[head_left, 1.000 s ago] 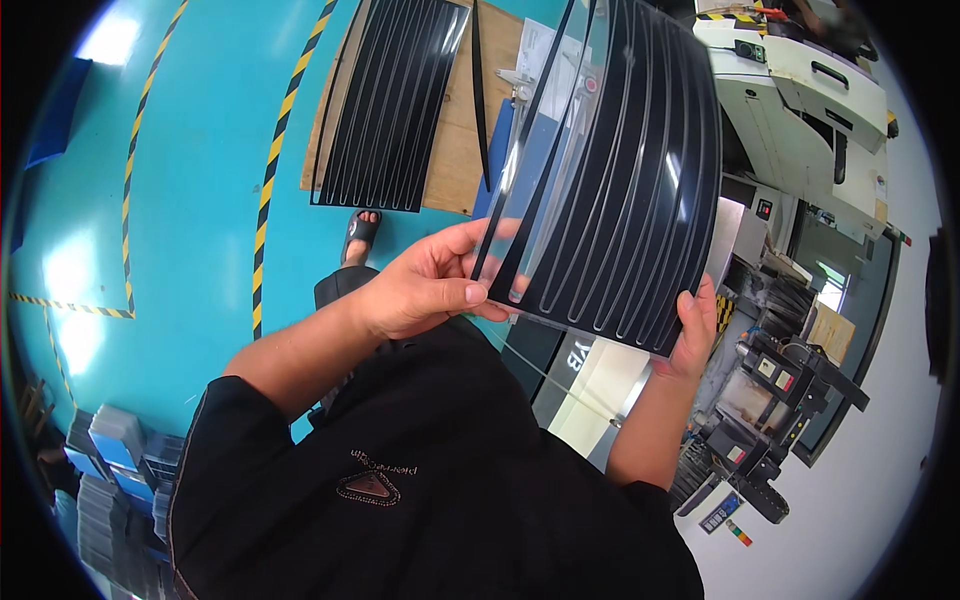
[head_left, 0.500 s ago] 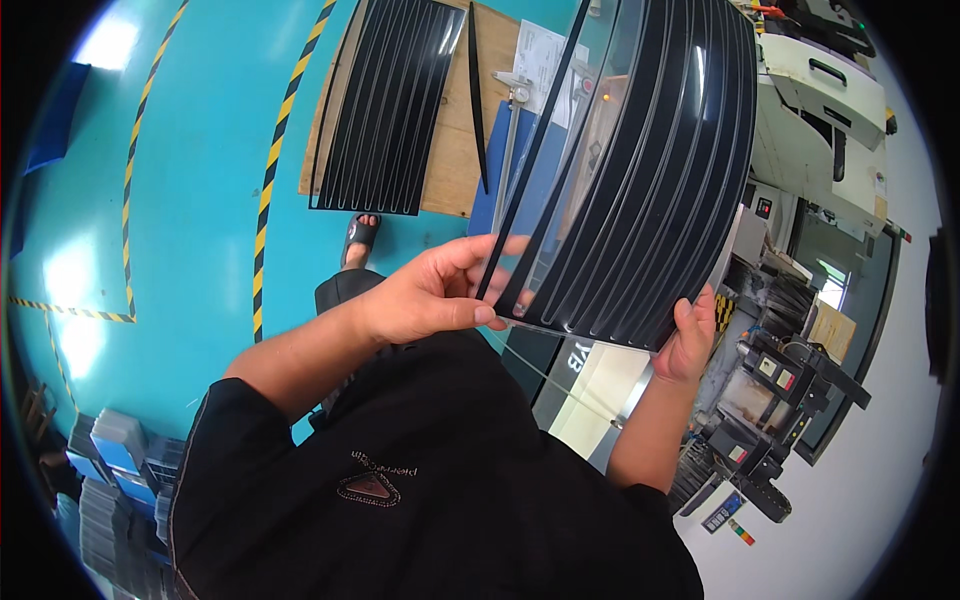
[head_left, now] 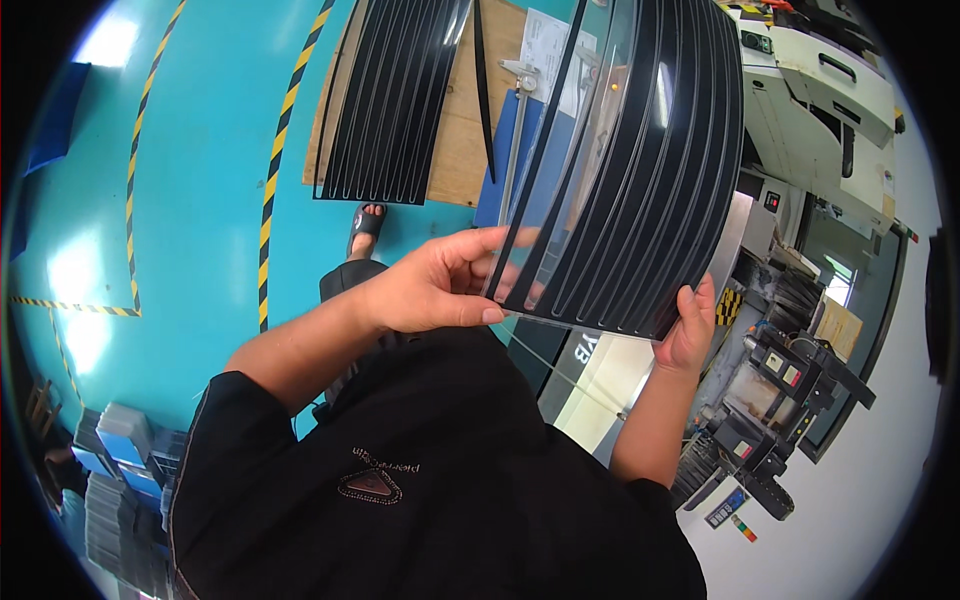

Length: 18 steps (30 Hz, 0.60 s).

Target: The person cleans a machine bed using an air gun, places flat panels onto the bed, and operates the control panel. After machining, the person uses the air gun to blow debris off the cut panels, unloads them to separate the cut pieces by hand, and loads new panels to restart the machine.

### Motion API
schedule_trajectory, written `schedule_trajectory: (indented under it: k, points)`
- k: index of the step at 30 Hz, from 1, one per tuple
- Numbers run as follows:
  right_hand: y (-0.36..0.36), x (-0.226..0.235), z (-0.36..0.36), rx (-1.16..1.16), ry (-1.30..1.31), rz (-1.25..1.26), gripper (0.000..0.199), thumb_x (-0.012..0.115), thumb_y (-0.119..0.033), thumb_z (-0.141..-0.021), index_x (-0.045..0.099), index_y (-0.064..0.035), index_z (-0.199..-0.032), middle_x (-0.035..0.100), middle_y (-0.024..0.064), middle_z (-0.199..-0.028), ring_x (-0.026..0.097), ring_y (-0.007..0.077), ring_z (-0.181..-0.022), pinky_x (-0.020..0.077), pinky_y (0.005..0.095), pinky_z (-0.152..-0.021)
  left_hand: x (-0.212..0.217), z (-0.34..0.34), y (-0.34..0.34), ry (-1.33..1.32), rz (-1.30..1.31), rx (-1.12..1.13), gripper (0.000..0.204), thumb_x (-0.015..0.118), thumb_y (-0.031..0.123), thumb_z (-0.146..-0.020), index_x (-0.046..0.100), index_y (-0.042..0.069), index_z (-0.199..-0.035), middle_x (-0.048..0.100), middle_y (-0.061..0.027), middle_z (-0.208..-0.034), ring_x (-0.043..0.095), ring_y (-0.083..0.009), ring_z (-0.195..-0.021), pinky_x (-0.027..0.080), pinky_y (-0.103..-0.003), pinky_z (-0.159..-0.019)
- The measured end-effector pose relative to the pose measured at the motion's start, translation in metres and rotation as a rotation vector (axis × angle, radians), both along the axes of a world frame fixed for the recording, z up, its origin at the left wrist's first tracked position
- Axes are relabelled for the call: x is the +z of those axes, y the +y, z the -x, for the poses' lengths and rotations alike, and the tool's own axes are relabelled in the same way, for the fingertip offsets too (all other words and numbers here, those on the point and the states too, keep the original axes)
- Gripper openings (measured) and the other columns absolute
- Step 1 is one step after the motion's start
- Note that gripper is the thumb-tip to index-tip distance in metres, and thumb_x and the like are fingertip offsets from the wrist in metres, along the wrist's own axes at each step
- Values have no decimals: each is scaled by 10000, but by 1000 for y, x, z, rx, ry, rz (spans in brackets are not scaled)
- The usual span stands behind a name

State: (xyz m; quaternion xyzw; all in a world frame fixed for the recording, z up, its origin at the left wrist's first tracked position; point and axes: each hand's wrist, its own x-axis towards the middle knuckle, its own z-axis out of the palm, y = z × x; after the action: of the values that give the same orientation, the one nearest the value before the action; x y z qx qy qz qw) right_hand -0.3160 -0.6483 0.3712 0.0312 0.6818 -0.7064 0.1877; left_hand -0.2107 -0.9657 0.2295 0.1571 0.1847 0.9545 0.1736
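Between my hands is a thin, bent clear sheet [head_left: 640, 190] printed with long black stripes. My left hand [head_left: 430, 285] grips its near left corner, thumb on the near side and fingers showing through the clear part behind. At the near right corner my right hand [head_left: 690, 325] pinches the edge, its thumb up along the side; the other fingers are partly hidden. The sheet is held off the surfaces and bows along its width, with its far end out of view. A stack or sheet of similar black-striped panels [head_left: 390, 110] lies on a wooden board [head_left: 460, 150] beyond my left hand.
Beside the board are a dark narrow strip [head_left: 484, 90], a dial caliper [head_left: 520, 80], a printed paper [head_left: 550, 50] and a blue folder-like board [head_left: 490, 205]. White machinery [head_left: 820, 90] stands at right. Yellow-black tape [head_left: 278, 150] marks the teal floor; stacked sheets [head_left: 115, 510] stand lower left.
The held sheet has tilted and shifted slightly leftward at its far right edge. Both hands keep their grip, and the surroundings have shifted a little in view.
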Motion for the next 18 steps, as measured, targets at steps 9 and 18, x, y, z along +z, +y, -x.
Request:
schedule_trajectory:
  k: [9, 18]
  points:
    - [-13, 34, -5, -2, 94, -169, 536, 631, -129, -924, 484, 60, -1403, 640, 168, -1312, 652, 241, -1146, 491, 360, -1031, 4, 7, 0, -339, -26, -3, 230, 622, 64, -972, 636, 27, -1198, 677, -49, -874, 672, -139, -794, 525, -249, -695]
    - [-30, 48, -9, -62, 121, -215, 547, 641, -128, -902, 494, 85, -1384, 662, 176, -1262, 680, 239, -1085, 532, 341, -979, 0, 9, 1, -434, -85, -88, 117, 643, 76, -968, 627, 30, -1074, 675, -54, -874, 671, -138, -744, 521, -237, -654]
